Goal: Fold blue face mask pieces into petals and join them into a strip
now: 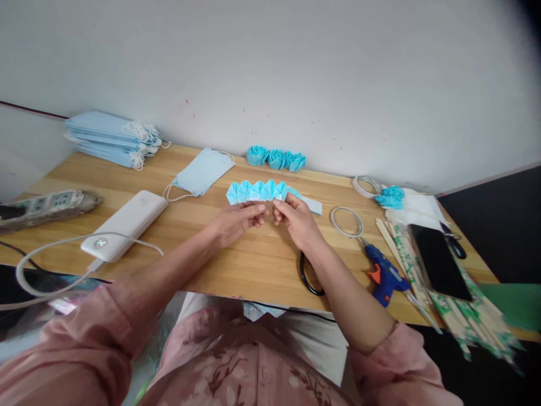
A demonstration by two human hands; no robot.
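Note:
Both my hands meet over the middle of the wooden table (236,265). My left hand (236,221) and my right hand (296,217) pinch the lower edge of a pleated light-blue strip (257,190), folded from face-mask material into a row of small triangles. The strip's flat unfolded end (313,206) sticks out to the right of my right hand. A loose blue face mask (203,172) lies behind my left hand. Three finished blue rosettes (275,158) sit in a row by the wall.
A stack of blue masks (107,138) lies at back left, with a power strip (46,206) and a white power bank (127,223) with cable. Right side: tape rolls (346,221), blue glue gun (384,276), black phone (439,262), wooden sticks (422,265), another rosette (391,196). Black scissor handles (308,279) lie under my right forearm.

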